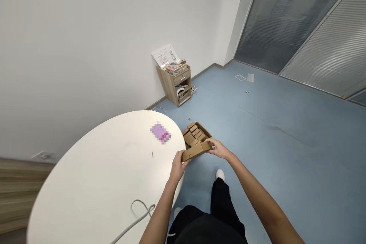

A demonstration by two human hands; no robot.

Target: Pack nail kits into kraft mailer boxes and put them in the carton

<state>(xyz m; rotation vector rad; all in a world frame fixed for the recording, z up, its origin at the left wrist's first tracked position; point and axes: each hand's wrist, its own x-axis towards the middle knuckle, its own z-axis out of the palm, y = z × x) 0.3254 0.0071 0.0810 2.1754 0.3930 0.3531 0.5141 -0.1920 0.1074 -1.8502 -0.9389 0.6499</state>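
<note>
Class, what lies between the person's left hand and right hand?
In the head view, a kraft cardboard box lies between the left hand and the right hand, gripped by both.

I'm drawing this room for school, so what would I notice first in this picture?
The big round white table fills the lower left. Just past its edge, the left hand and right hand hold a brown cardboard box of smaller boxes above the blue floor. Farther back, a small wooden cabinet stands against the white wall.
</note>
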